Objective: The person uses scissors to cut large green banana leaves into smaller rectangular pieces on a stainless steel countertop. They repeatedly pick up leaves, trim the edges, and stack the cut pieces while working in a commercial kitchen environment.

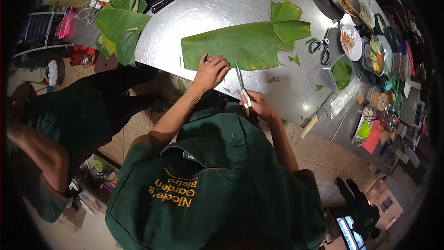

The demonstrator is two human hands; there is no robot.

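A large banana leaf piece (236, 43) lies flat across the steel table. My left hand (212, 71), with a dark ring, grips its near edge, fingers curled over the top; the thumb is mostly hidden. In my right hand (260, 105) is a pair of white-handled scissors (241, 82). Their blades point away from me, with the tips at the leaf's near edge, just right of my left hand. Smaller cut leaf pieces (289, 14) are stacked under and beside the leaf's right end. Leaf scraps (274, 79) are scattered near the table edge.
Black-handled scissors (324, 47) and a plastic container of cut leaves (341, 73) are at right, beyond a wooden-handled knife (309, 126). Bowls of food (376, 53) crowd the far right. More banana leaves (121, 24) and a large knife (170, 2) lie left. A co-worker (66, 121) stands left.
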